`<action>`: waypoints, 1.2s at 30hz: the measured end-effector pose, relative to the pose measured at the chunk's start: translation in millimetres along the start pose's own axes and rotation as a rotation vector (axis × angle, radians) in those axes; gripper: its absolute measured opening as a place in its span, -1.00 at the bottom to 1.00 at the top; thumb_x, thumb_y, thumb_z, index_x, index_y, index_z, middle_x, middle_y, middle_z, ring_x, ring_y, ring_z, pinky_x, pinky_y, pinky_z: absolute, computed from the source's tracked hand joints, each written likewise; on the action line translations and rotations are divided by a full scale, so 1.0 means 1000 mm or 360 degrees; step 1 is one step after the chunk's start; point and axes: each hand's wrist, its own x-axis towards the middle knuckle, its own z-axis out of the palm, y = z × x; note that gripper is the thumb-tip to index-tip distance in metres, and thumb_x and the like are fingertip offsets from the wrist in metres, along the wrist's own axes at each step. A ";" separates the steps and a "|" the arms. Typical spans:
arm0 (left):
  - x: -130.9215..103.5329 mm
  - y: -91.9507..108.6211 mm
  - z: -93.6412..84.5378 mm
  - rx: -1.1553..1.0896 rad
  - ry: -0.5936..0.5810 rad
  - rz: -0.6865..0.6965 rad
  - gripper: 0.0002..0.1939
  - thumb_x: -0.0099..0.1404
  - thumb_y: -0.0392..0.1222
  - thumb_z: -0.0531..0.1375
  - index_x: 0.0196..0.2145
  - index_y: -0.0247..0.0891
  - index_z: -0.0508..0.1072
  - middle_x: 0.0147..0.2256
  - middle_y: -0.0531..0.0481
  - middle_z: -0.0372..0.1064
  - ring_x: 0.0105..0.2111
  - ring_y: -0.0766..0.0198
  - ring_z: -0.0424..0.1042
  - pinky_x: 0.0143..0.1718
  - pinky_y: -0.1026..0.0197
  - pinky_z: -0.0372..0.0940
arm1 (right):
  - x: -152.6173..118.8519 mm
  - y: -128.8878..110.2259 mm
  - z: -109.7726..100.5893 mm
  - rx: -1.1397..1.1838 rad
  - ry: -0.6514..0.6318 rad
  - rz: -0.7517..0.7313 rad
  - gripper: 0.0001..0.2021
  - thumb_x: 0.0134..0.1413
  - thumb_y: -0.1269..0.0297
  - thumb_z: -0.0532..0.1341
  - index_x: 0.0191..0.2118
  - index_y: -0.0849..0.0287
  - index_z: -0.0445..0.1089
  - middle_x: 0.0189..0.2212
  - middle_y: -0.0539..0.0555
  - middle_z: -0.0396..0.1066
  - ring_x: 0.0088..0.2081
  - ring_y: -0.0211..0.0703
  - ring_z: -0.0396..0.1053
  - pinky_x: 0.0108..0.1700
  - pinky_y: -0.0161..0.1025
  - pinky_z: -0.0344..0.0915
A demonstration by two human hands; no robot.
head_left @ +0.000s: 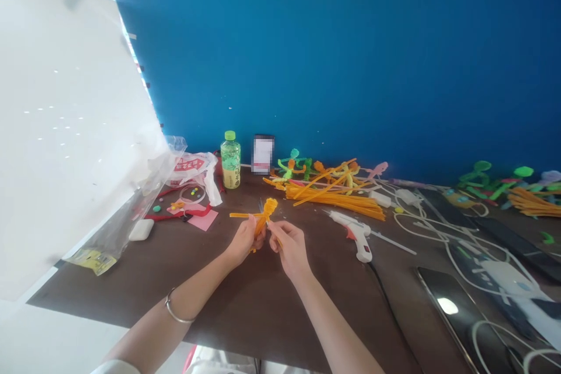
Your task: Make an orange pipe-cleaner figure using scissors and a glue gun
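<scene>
An orange pipe-cleaner figure [270,207] with a rounded top is held above the brown table, between my two hands. My left hand [246,238] is closed around its lower part, and one orange strand sticks out to the left. The thumb and fingers of my right hand [288,243] pinch at the figure's right side, close to its neck; whether a strand or something else is between them I cannot make out. Behind the figure lies a thin greyish item, partly hidden. A white glue gun [357,234] lies to the right of my right hand.
A bundle of orange pipe cleaners [337,201] lies behind my hands, with colourful pipe-cleaner figures around it. A green-capped bottle [231,163] and a propped phone [263,155] stand at the back. White cables [438,234] and a dark phone [451,310] lie at right.
</scene>
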 end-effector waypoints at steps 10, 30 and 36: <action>-0.005 0.009 0.007 0.0159 0.0122 -0.0027 -0.38 0.09 0.38 -0.18 -0.63 -0.29 0.14 -0.75 0.18 -0.09 -0.76 0.50 -0.11 -0.70 0.35 -0.16 | 0.001 0.006 -0.003 -0.0010 -0.0044 0.0001 -0.70 -0.20 0.11 0.30 -0.64 0.24 0.30 -0.79 -0.11 0.14 -0.76 -0.43 0.02 -0.70 -0.40 -0.08; -0.002 0.002 0.004 0.0199 0.0259 -0.0063 -0.37 0.06 0.40 -0.16 -0.62 -0.28 0.18 -0.76 0.16 -0.02 -0.76 0.48 -0.09 -0.73 0.35 -0.13 | 0.005 0.012 -0.007 0.0025 -0.0071 0.0036 -0.71 -0.17 0.13 0.30 -0.62 0.23 0.29 -0.81 -0.13 0.15 -0.76 -0.44 0.01 -0.70 -0.40 -0.10; -0.001 0.002 0.005 0.0233 0.0241 -0.0092 -0.35 0.08 0.41 -0.22 -0.63 -0.28 0.15 -0.75 0.18 -0.07 -0.77 0.49 -0.09 -0.73 0.36 -0.12 | 0.010 0.017 -0.009 0.0087 -0.0090 0.0051 -0.71 -0.19 0.15 0.31 -0.64 0.23 0.29 -0.81 -0.13 0.17 -0.77 -0.45 0.02 -0.71 -0.41 -0.11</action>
